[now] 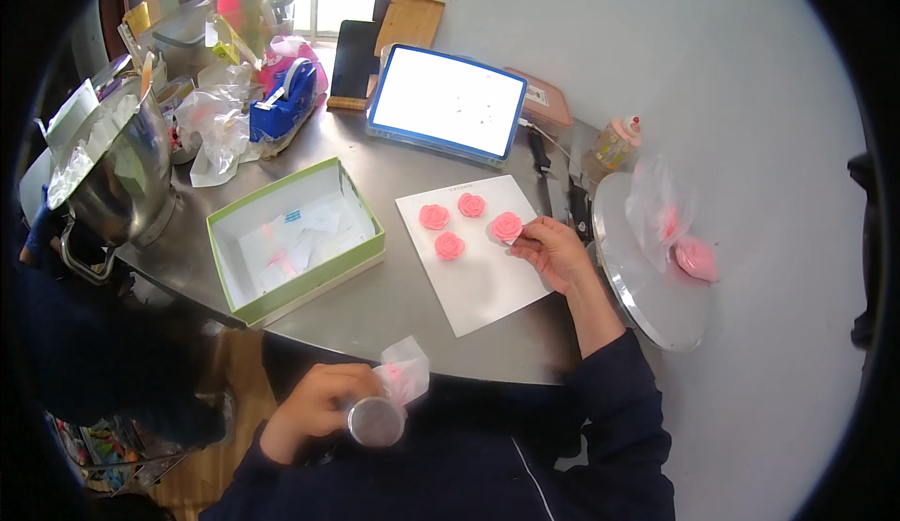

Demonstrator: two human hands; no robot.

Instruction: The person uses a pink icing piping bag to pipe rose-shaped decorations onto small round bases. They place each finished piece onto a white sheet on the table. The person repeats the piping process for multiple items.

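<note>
Low in the view, my left hand grips a flower nail with a round metal top. A translucent piping bag with pink cream is bunched against the same fingers; how it is held is partly hidden. My right hand pinches the paper square under a pink piped rose at the right side of a white board. I cannot tell whether that paper touches the board. Three more pink roses stand towards the board's far left, one of them the nearest rose.
Left of the board is a green-rimmed box holding paper pieces. A lit tablet stands behind, with a knife nearby. At right, a turntable bears a bag of pink cream. Far left are a steel mixing bowl and a person's dark sleeve.
</note>
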